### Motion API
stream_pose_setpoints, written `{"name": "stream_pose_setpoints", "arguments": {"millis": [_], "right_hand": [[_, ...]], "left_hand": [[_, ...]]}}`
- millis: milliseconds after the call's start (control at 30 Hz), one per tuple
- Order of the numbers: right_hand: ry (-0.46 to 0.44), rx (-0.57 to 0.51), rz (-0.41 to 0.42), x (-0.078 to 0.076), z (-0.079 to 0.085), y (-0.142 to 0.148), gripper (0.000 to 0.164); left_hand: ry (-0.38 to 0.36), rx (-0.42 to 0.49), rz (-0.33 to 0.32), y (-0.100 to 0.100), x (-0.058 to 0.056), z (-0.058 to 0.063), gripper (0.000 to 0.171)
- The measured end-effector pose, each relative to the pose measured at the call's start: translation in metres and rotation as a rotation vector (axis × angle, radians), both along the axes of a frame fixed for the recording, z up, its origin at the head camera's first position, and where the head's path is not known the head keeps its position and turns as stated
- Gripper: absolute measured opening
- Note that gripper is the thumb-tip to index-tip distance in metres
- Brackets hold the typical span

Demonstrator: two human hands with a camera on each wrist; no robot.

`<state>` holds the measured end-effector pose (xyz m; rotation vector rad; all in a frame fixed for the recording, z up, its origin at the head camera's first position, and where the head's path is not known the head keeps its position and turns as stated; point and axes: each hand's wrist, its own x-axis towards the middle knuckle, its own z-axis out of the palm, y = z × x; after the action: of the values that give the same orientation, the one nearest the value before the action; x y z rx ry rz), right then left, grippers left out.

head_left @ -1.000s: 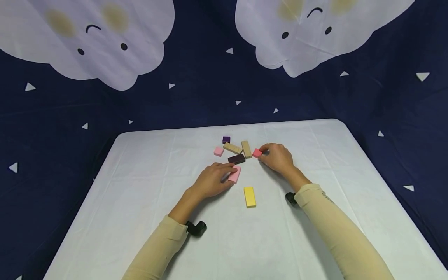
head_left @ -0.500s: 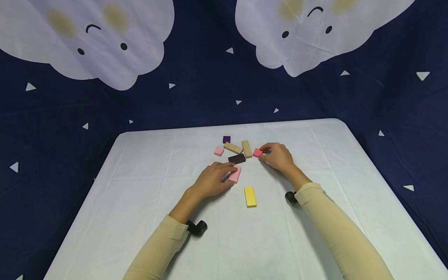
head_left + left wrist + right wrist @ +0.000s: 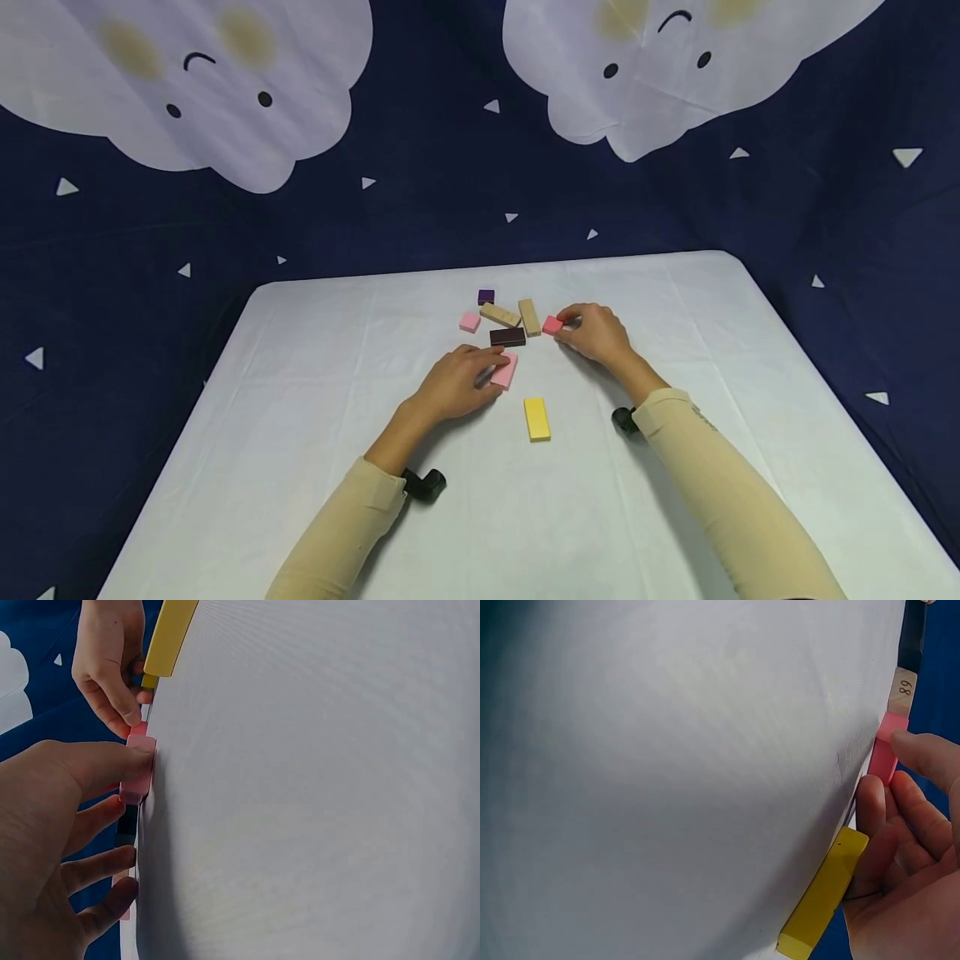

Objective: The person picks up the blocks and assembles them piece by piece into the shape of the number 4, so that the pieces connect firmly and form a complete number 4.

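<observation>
Left hand in pinch on part-hidden larger pink block, right hand likewise on red block

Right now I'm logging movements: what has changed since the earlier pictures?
The dark block has turned slightly, its left end swinging away from the person. The left hand still holds the larger pink block, the right hand the red block; the yellow block stayed put.

Soft shadows fall across the white tabletop.
</observation>
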<state>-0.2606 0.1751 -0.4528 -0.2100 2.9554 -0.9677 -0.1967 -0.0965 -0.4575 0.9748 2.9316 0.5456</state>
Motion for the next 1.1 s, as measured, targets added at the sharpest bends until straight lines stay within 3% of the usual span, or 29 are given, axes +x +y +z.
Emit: {"name": "stream_pose_setpoints", "arguments": {"millis": [233, 533, 900, 1100], "right_hand": [[0.003, 0.004, 0.002, -0.001, -0.001, -0.001, 0.031], [0.001, 0.014, 0.016, -0.001, -0.002, 0.0, 0.031], [0.022, 0.018, 0.036, -0.004, -0.001, -0.001, 0.031], [0.008, 0.031, 0.024, -0.003, -0.002, 0.0, 0.032]], "left_hand": [[0.021, 0.019, 0.005, 0.001, -0.003, -0.003, 0.049], [-0.043, 0.073, 0.044, 0.008, -0.001, -0.002, 0.056], [-0.026, 0.064, 0.002, 0.019, -0.002, 0.0, 0.052], [0.028, 0.021, -0.043, 0.024, -0.001, 0.0, 0.05]]}}
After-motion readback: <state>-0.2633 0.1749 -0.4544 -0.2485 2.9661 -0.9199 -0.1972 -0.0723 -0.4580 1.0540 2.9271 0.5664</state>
